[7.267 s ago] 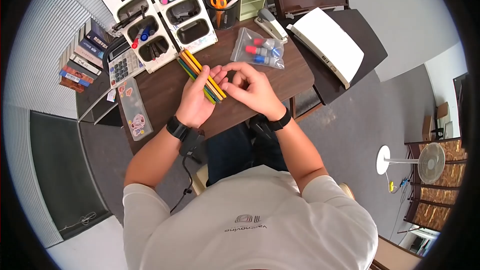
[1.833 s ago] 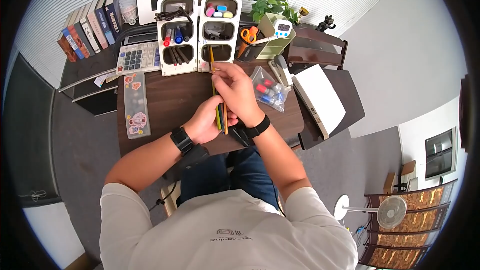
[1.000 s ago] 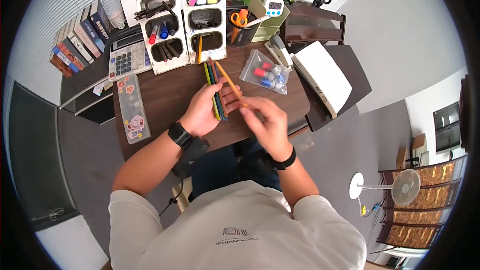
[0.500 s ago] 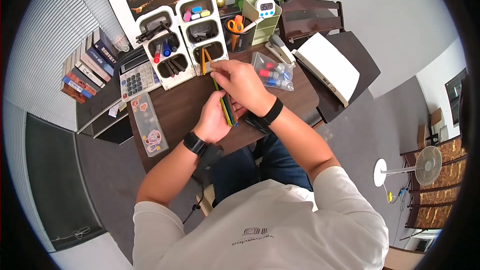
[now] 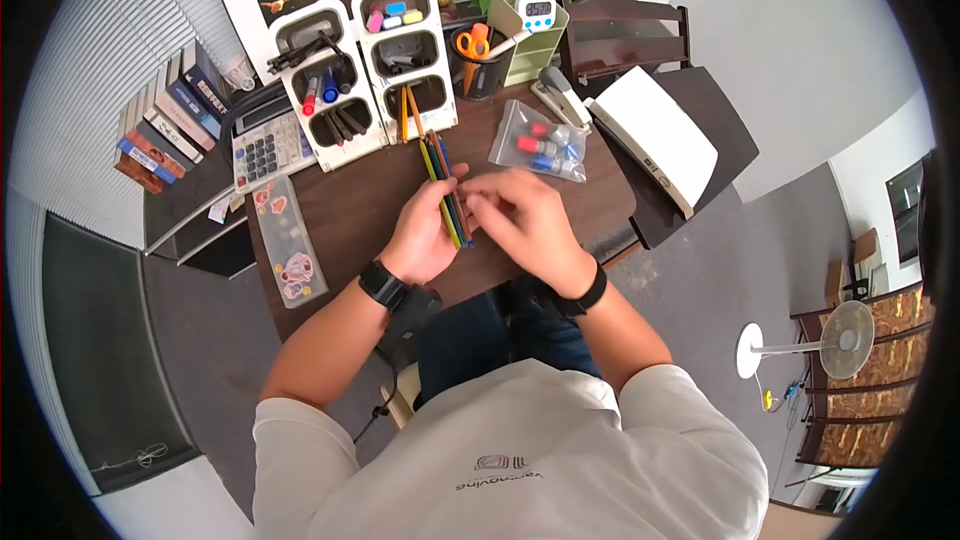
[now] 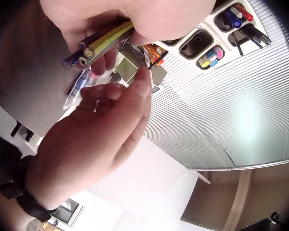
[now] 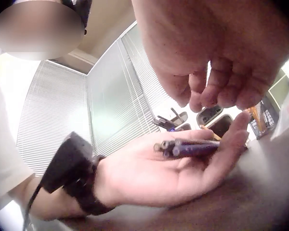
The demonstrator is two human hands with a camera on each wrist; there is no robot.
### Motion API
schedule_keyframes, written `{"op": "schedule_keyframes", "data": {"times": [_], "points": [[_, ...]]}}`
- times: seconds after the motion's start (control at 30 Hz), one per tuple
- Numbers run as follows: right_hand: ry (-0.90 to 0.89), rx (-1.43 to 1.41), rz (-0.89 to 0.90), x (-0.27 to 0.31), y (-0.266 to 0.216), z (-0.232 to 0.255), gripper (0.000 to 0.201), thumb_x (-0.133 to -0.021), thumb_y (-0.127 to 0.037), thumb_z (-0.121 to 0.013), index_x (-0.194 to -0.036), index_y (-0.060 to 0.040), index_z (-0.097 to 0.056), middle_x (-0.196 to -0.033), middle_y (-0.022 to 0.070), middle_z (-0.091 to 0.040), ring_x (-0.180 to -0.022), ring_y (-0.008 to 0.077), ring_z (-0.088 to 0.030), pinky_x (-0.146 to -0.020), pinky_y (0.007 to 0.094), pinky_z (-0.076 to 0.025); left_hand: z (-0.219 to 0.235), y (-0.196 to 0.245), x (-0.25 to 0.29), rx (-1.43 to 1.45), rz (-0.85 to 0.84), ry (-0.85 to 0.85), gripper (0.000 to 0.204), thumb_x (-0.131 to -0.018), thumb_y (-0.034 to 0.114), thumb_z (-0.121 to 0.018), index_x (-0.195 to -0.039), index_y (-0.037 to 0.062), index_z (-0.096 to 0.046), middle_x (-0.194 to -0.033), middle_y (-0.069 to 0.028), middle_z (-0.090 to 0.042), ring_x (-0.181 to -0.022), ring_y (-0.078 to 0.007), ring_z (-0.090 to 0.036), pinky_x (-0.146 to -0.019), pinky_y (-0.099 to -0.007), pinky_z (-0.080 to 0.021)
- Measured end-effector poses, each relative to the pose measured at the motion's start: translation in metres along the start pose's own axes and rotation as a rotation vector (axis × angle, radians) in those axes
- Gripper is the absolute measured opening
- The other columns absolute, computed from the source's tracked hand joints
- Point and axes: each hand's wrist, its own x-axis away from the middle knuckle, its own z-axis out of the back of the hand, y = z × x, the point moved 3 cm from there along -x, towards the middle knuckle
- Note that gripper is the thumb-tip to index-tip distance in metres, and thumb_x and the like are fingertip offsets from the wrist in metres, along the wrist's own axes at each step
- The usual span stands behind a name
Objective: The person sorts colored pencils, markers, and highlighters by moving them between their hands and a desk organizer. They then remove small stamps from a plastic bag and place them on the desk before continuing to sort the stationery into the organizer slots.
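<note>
Several coloured pencils (image 5: 443,184), green, blue and brown among them, lie as a bundle in the left hand (image 5: 420,233), gripped under its thumb. Their ends show close up in the left wrist view, beside the right hand (image 6: 94,132). Just right of the bundle is the right hand (image 5: 532,225), its fingers loosely bent and near the pencils. Nothing is seen between its fingers (image 7: 219,86) in the right wrist view. A yellow pencil (image 5: 404,115) and an orange pencil (image 5: 414,110) lean in the bottom compartment of the right-hand white organizer (image 5: 446,120).
Another white organizer (image 5: 352,153) holds markers and pens. Left of it are a calculator (image 5: 262,156) and a sticker-covered case (image 5: 290,255). On the right lie a bag of markers (image 5: 545,145), a stapler (image 5: 563,95) and a white box (image 5: 655,135). A mesh cup (image 5: 480,80) holds orange scissors.
Two pencils from the earlier bundle now stand in the organizer, the orange one placed there lately. The right hand has drawn back from the compartment to beside the left hand, which still grips the others.
</note>
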Motion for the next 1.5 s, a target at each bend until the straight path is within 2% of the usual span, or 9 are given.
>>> {"op": "schedule_keyframes", "data": {"times": [0.07,0.13,0.5,0.6,0.77,0.9,1.07,1.17,1.5], "points": [[-0.155,-0.103,-0.119,0.022,-0.007,0.0,0.03,-0.092,-0.009,-0.074,-0.122,-0.0037,-0.072,-0.099,0.0098,-0.07,-0.078,0.0181,-0.065,-0.072,0.032,-0.054,-0.021,0.006,0.012,0.011,0.013,0.012,0.04,-0.11,0.03,-0.046,-0.144,0.0087,-0.048,-0.137,-0.012,-0.064,-0.126,-0.0239,-0.061,-0.101,-0.0398,-0.051],[-0.157,-0.175,-0.115,0.035,-0.008,-0.004,0.036,-0.092,-0.009,-0.077,-0.127,-0.0036,-0.07,-0.101,0.0101,-0.071,-0.082,0.0181,-0.068,-0.072,0.0316,-0.056,-0.025,0.006,0.012,-0.003,0.027,0.005,0.046,-0.111,0.03,-0.045,-0.151,0.0086,-0.039,-0.15,-0.0184,-0.056,-0.136,-0.0308,-0.055,-0.102,-0.0444,-0.05],[-0.083,-0.208,-0.077,0.04,-0.002,0.0,0.032,-0.092,-0.005,-0.077,-0.123,-0.002,-0.072,-0.107,0.0127,-0.074,-0.09,0.021,-0.073,-0.08,0.0321,-0.059,-0.02,0.007,0.009,0.018,0.05,-0.003,0.044,-0.11,0.03,-0.045,-0.149,0.0098,-0.044,-0.142,-0.0166,-0.061,-0.129,-0.0284,-0.061,-0.105,-0.0473,-0.051],[-0.083,-0.156,-0.171,0.041,0.002,0.008,0.026,-0.092,-0.004,-0.075,-0.118,-0.0012,-0.074,-0.105,0.0123,-0.075,-0.091,0.0196,-0.073,-0.081,0.0302,-0.058,-0.017,0.006,0.006,0.004,0.024,0.018,0.042,-0.11,0.029,-0.044,-0.145,0.0075,-0.044,-0.135,-0.0197,-0.061,-0.125,-0.0322,-0.062,-0.105,-0.0478,-0.053],[0.229,-0.153,-0.108,0.038,-0.004,0.018,0.021,-0.091,-0.002,-0.073,-0.112,-0.0013,-0.075,-0.095,0.0106,-0.074,-0.081,0.0177,-0.07,-0.075,0.031,-0.056,-0.016,0.006,0.006,0.074,0.05,0.031,0.038,-0.11,0.034,-0.048,-0.137,0.0081,-0.05,-0.128,-0.0193,-0.065,-0.122,-0.0311,-0.064,-0.106,-0.0469,-0.053],[0.234,-0.106,-0.005,0.014,-0.021,0.02,0.021,-0.091,-0.004,-0.074,-0.112,-0.0009,-0.075,-0.094,0.0125,-0.074,-0.085,0.0207,-0.073,-0.075,0.0317,-0.057,-0.016,0.006,0.004,0.103,0.062,-0.006,0.038,-0.11,0.035,-0.047,-0.135,0.0078,-0.053,-0.124,-0.0185,-0.067,-0.12,-0.0315,-0.065,-0.107,-0.0464,-0.052],[0.181,-0.126,-0.081,-0.029,-0.001,-0.01,0.022,-0.094,-0.009,-0.072,-0.114,-0.0001,-0.074,-0.096,0.0158,-0.074,-0.085,0.026,-0.074,-0.075,0.0342,-0.057,-0.023,0.007,0.005,0.03,0.038,-0.06,0.045,-0.112,0.041,-0.036,-0.134,0.0079,-0.058,-0.126,-0.011,-0.069,-0.118,-0.0233,-0.067,-0.106,-0.0416,-0.052],[0.11,-0.096,-0.087,-0.052,0.016,-0.023,0.023,-0.095,-0.012,-0.07,-0.115,-0.0002,-0.073,-0.097,0.0188,-0.073,-0.085,0.0318,-0.073,-0.076,0.0378,-0.058,-0.025,0.009,0.006,0.026,0.047,-0.013,0.043,-0.111,0.039,-0.036,-0.133,0.0084,-0.058,-0.127,-0.0118,-0.068,-0.12,-0.0261,-0.065,-0.109,-0.0454,-0.049],[0.04,0.003,-0.025,-0.066,0.018,-0.038,0.025,-0.096,-0.011,-0.065,-0.117,-0.0005,-0.071,-0.102,0.0221,-0.072,-0.09,0.04,-0.07,-0.082,0.0446,-0.056,-0.022,0.007,0.006,0.028,0.041,-0.017,0.048,-0.112,0.04,-0.031,-0.134,0.0064,-0.059,-0.128,-0.0095,-0.07,-0.119,-0.0229,-0.067,-0.106,-0.0416,-0.052]]}}
